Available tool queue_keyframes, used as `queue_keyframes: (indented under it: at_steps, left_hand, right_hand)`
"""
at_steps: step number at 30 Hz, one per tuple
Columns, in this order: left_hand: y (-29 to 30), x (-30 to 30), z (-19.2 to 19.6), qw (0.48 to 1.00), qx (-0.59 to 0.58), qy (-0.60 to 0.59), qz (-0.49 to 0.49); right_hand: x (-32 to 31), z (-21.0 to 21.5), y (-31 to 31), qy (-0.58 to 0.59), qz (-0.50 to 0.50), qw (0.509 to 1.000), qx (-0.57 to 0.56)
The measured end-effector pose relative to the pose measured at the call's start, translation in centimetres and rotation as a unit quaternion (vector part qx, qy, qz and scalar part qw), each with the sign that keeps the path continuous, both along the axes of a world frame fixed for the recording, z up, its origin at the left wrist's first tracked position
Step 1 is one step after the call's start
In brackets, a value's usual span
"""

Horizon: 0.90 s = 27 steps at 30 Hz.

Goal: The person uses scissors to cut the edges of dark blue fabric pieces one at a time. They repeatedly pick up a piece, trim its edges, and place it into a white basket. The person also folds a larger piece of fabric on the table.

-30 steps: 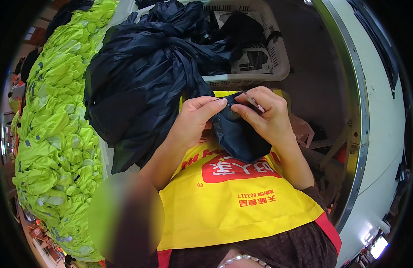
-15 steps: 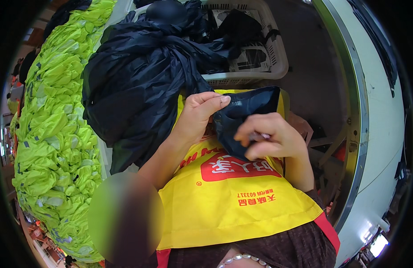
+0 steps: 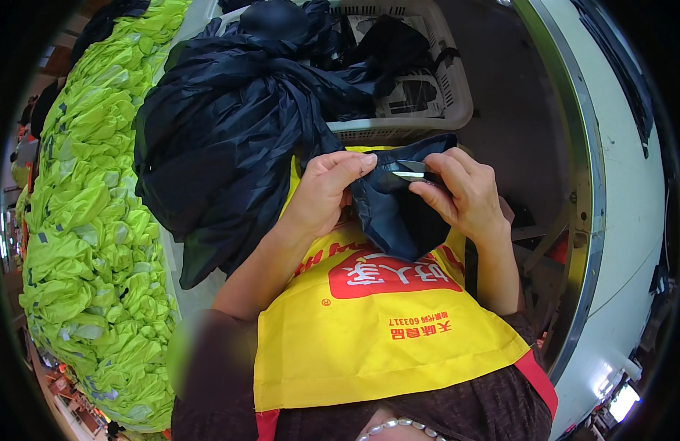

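My left hand [image 3: 330, 181] pinches the edge of a dark navy garment [image 3: 395, 220] between thumb and fingers, over my lap. In my right hand [image 3: 465, 187] is a small pair of thread snips [image 3: 410, 171], held between thumb and fingers. The two blades stand apart and point left toward the pinched fabric edge, close to the left fingertips. The garment's hanging part lies in front of my yellow apron [image 3: 355, 353]. A large heap of the same dark fabric [image 3: 215, 140] spreads to the left of my left hand.
A white plastic basket [image 3: 457, 88] holding dark cloth pieces and printed sheets stands ahead. Bright yellow-green garments [image 3: 97, 242] are piled along the left. At the right runs a pale table [image 3: 634, 220] with a metal edge.
My right hand has turned and moved up beside the fabric edge, bringing the snips' blades into clear view. My left hand keeps its pinch in nearly the same place.
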<state>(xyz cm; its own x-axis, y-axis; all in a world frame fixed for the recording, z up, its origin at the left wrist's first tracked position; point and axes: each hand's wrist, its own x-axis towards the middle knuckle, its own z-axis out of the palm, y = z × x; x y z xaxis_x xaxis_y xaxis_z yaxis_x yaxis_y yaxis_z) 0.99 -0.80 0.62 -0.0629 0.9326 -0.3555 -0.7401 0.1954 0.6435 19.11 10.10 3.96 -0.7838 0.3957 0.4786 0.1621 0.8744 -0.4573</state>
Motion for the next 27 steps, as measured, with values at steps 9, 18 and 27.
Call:
queue_keyframes:
  at_steps: [9, 18, 27]
  left_hand:
    - [0.1, 0.3, 0.4, 1.0, -0.018, 0.014, 0.004]
    - [0.1, 0.3, 0.3, 0.999, -0.026, 0.014, -0.016]
    - [0.1, 0.6, 0.0, 0.999, -0.019, 0.026, -0.022]
  right_hand:
    - [-0.1, 0.0, -0.1, -0.016, 0.005, 0.999, -0.027]
    - [0.0, -0.8, 0.3, -0.014, 0.02, 0.995, -0.093]
    - [0.0, -1.2, 0.0, -0.02, 0.015, 0.995, -0.099]
